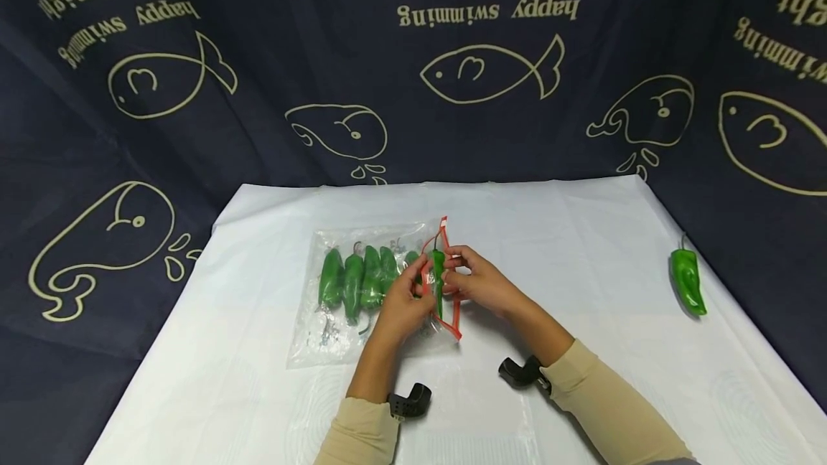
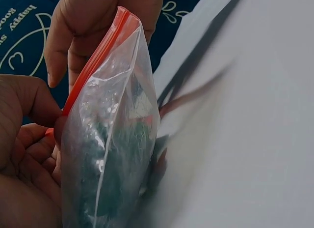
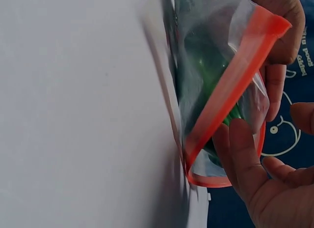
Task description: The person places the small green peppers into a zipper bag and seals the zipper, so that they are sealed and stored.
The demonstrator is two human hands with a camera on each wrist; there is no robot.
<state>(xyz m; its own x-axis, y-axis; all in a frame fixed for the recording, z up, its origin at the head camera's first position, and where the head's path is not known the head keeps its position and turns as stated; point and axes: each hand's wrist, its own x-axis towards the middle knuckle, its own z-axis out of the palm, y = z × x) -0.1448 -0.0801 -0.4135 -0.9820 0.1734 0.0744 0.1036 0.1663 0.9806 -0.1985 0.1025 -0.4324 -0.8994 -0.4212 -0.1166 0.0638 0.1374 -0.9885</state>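
A clear zip bag [image 1: 304,343] with a red zip edge lies on the table, with several green peppers [image 1: 332,278] inside. My left hand [image 1: 403,307] pinches the red edge between thumb and finger, as the left wrist view shows. One green pepper [image 1: 438,264] stands in the bag's parted mouth, stem pointing away. My right hand [image 1: 484,282] is at that mouth; in the right wrist view its extended fingers [image 3: 243,144] reach inside the red rim against the green pepper [image 3: 234,112]. The bag film and left hand partly hide the peppers nearest the mouth.
Another green pepper [image 1: 687,282] lies alone near the table's right edge. White cloth covers the table [image 1: 581,235]. A dark curtain [image 1: 491,135] with fish and whale drawings hangs behind and at both sides.
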